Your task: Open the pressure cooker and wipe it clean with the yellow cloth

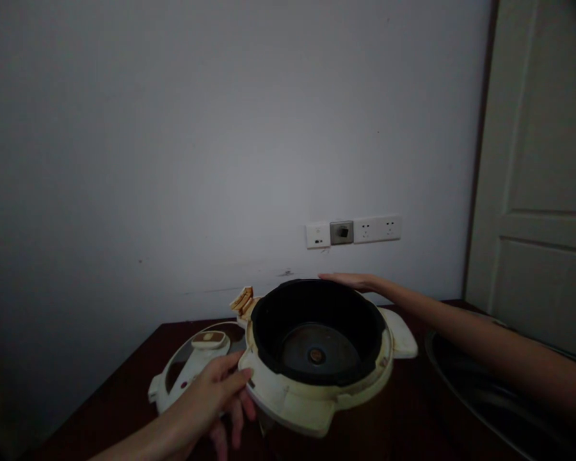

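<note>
An open cream-coloured pressure cooker body [292,394] with a black inside stands tilted toward me on a dark wooden table [125,390]. My left hand [218,397] grips its near left rim, thumb on top and fingers underneath. My right hand [348,280] reaches round the far side, fingers stretched flat on the far rim. The cooker's lid [192,362] lies flat on the table just left of the body, behind my left hand.
A metal pot or basin [484,397] sits at the right edge of the table under my right forearm. A wall runs close behind the table, with a row of sockets [352,231]. A door [537,192] stands at the right.
</note>
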